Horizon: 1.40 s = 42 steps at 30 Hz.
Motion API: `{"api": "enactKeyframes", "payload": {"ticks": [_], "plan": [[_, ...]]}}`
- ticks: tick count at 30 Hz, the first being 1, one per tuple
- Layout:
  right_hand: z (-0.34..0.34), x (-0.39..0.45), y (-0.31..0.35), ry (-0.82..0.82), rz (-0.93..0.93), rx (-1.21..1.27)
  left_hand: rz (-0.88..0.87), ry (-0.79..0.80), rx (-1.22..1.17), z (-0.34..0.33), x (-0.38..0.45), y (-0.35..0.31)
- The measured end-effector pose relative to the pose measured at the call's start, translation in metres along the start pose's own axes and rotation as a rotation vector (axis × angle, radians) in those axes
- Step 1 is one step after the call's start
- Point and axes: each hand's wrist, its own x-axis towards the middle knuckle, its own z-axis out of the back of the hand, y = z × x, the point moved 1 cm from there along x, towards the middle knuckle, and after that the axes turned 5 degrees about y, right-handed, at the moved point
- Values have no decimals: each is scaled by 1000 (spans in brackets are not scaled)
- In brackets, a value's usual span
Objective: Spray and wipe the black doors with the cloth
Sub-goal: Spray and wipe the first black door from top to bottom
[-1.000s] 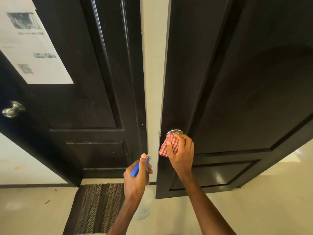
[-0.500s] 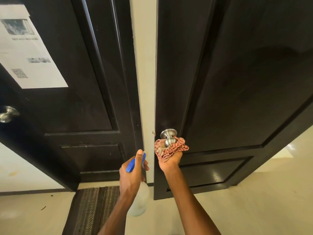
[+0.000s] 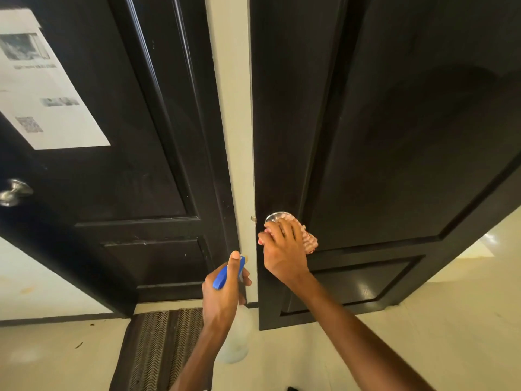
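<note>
1. Checked red cloth (image 3: 308, 239), soft and light, is bunched over the steel knob (image 3: 275, 216) at the right door (image 3: 394, 136)'s left edge; right hand (image 3: 284, 249) fingers curl round it.
2. Left hand (image 3: 222, 289) grips the spray bottle (image 3: 234, 334)'s neck; probably light, slippery if wet.
3. Glossy black panels; pale floor (image 3: 423, 334), mat (image 3: 158, 348) below the left door (image 3: 127, 165).

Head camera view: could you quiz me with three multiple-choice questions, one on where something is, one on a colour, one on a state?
1. Where is the printed paper?
A. on the left door
B. on the right door
C. on the floor

2. What colour is the spray bottle's head?
A. green
B. blue
C. yellow

3. What is the right hand doing?
A. hanging empty
B. holding the bottle
C. holding the cloth over the knob

Answers:
1 A, the paper is on the left door.
2 B, the spray bottle in the left hand has a blue top.
3 C, the right hand wraps the checked cloth over the right door's knob.
</note>
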Motion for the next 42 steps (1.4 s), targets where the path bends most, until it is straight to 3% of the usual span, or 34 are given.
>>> {"api": "enactKeyframes", "payload": {"ticks": [2, 4, 7, 12, 16, 20, 23, 25, 30, 34, 37, 42], "plan": [[1, -3, -12, 80, 152, -96, -8, 11, 8, -3, 1, -1], [1, -7, -25, 98, 143, -85, -24, 19, 10, -6, 1, -2], [-3, -19, -18, 39, -142, 151, -38, 10, -14, -6, 1, -5], [-1, -17, 17, -120, -859, 1031, -19, -18, -20, -1, 2, -1], [5, -13, 9, -165, -1144, 1654, -12, -27, -26, 1, 3, 1], [9, -22, -15, -318, -1353, 1686, -5, -21, -46, 3, 7, 4], [24, -18, -22, -501, -1241, 1547, 2, -35, -53, 3, 9, 4], [35, -10, -22, -500, -1030, 1338, -9, -37, -44, 3, 11, 2], [9, -15, -15, -92, -452, 559, -41, -33, -21, 3, 15, -1], [13, -35, -30, 179, -376, 742, -35, -48, -25, 3, 15, -1], [25, -34, -62, 407, -254, 725, -13, -43, -33, 5, 14, 2], [35, -17, -72, 466, -275, 662, 10, -41, -38, 3, 16, 3]]}}
